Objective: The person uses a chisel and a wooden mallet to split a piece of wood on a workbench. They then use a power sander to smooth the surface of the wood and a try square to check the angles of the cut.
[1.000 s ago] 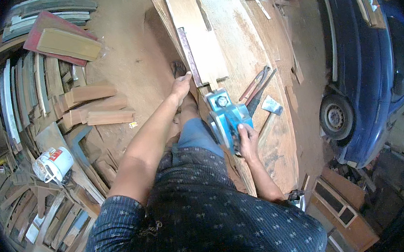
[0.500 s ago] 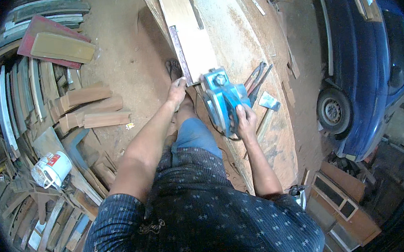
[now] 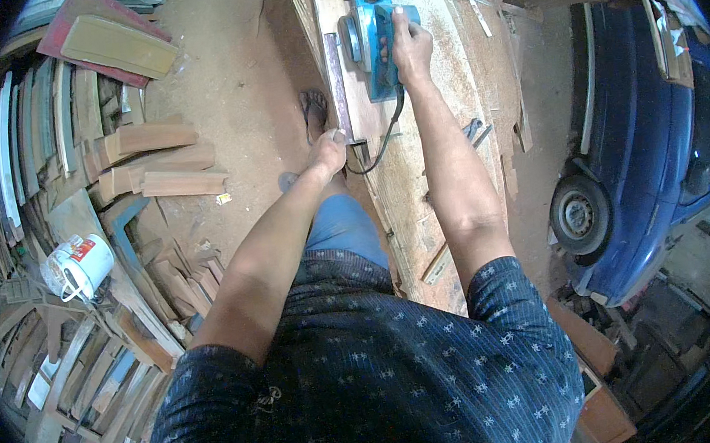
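My right hand (image 3: 412,47) is closed around the handle of a blue electric hand planer (image 3: 375,61), which rests on top of a wooden board (image 3: 369,124). A black cord (image 3: 390,137) trails from the planer's rear and loops down past the board's near end. At that near left corner my left hand (image 3: 329,151) grips the board, beside a dark purplish strip (image 3: 338,95) along its left side. The board lies lengthwise on a pale, dusty workbench (image 3: 446,187).
Pliers-like tools (image 3: 474,130) lie on the bench by my right forearm. Stacked planks and cut wood pieces (image 3: 163,159) fill the left, with a white bucket (image 3: 88,262) among them. A blue car (image 3: 633,135) stands at the right.
My right hand has pushed the planer forward, away from me, from the board's near end to farther along it. My left hand keeps its grip at the near corner.
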`<state>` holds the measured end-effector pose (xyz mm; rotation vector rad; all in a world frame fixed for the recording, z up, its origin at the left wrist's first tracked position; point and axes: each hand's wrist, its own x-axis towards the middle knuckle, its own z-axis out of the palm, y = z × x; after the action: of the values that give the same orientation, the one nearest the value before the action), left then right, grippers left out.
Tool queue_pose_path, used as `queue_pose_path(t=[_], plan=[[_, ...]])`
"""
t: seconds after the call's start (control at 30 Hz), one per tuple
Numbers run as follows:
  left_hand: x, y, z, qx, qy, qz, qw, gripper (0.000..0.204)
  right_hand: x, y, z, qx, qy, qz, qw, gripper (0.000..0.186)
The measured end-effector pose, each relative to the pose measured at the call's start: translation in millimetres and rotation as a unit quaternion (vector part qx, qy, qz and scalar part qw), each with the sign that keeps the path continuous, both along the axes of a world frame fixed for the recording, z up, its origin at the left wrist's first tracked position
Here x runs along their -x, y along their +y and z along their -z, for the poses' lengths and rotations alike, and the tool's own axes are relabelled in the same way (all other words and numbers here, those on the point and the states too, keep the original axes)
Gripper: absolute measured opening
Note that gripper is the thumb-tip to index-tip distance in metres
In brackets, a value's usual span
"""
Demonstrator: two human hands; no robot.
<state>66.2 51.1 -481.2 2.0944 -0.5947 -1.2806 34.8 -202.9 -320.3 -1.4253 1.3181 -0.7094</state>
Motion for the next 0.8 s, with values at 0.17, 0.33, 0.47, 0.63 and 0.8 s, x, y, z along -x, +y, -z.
queue_pose_path(t=[0.17, 0.33, 0.47, 0.63, 0.8], plan=[[0.7, 1.5, 8.5, 0.009, 0.014, -0.02, 1.0, 0.046, 33.1, 32.9, 3.8, -0.012, 0.023, -0.009, 1.0, 0.061], [3.2, 16.0, 17.4, 0.039, 0.047, -0.041, 0.997, 0.051, 140.4, 155.6, -9.6, -0.075, 0.082, -0.02, 0.994, 0.046], [6.1, 23.5, 11.2, 0.026, 0.043, -0.084, 0.995, 0.054, 180.1, 227.5, -37.9, -0.082, 0.028, -0.004, 0.996, 0.038], [1.3, 14.0, -17.4, 0.028, 0.049, -0.084, 0.995, 0.053, 168.5, 206.0, -3.0, -0.037, 0.036, -0.009, 0.999, 0.039], [5.3, 13.4, -15.2, 0.095, -0.017, -0.023, 0.995, 0.048, 64.8, 112.8, -5.6, 0.0, -0.006, 0.004, 1.0, 0.045]])
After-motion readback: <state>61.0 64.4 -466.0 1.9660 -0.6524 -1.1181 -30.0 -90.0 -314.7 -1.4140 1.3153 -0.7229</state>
